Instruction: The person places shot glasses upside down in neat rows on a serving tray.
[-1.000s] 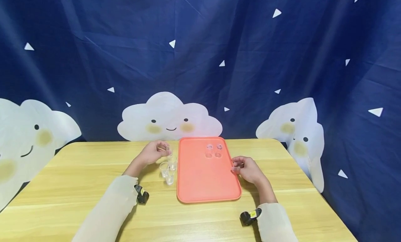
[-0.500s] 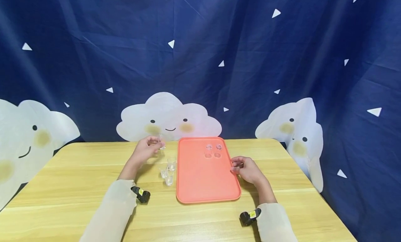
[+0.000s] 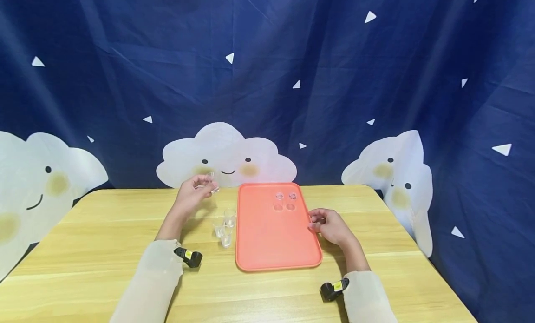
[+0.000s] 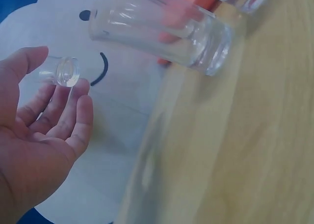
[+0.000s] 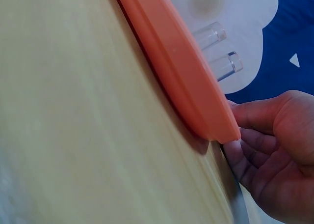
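Fingers [image 4: 51, 103] pinch raised glass [image 3: 212, 181]; right hand [image 3: 330, 226] grips tray [image 3: 267, 248] edge.

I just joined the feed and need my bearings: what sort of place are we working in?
Likely a staged recording setup, not a real kitchen: a wooden table stands against a dark blue backdrop cloth printed with smiling clouds, and on the table are only an orange tray and small clear glasses.

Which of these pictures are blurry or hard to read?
Head view: evenly lit and sharp, though the clear cups beside the tray almost vanish against the table. Left wrist view: near cups soft and out of focus. Right wrist view: table blurred up close.
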`<state>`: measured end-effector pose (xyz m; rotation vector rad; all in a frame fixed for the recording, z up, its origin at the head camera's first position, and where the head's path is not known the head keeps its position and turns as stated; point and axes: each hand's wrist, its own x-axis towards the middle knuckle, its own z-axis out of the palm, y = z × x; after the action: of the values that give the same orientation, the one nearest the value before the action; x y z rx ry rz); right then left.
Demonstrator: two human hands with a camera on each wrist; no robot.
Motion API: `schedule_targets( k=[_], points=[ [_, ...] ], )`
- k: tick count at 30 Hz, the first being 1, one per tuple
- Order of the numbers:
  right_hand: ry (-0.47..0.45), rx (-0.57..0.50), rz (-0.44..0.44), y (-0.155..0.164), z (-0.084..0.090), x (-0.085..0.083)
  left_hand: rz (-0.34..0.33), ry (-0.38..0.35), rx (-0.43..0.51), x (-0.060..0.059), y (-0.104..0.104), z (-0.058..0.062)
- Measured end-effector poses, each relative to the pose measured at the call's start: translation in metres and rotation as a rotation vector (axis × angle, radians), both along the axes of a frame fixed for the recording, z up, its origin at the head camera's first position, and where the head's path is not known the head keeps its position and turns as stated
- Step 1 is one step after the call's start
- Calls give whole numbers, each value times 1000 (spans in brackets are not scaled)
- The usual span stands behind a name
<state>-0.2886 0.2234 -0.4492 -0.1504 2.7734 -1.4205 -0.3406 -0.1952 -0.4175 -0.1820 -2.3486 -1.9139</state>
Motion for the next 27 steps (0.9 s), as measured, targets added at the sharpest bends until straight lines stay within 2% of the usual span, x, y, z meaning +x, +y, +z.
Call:
schedule_targets(
  k=[9,15,21,27],
  points=[
    [-5,-3,3,1,2,1,-12,60,-54,3,12,16],
    [-6,-1,5,0,3,0,8,147,-144,5,26,24],
    [-7,4,7,1,2,0,6,206,-162,4,37,26],
    [-2,12,11,1,3,0,-12,231,-178,4,47,28]
  ],
)
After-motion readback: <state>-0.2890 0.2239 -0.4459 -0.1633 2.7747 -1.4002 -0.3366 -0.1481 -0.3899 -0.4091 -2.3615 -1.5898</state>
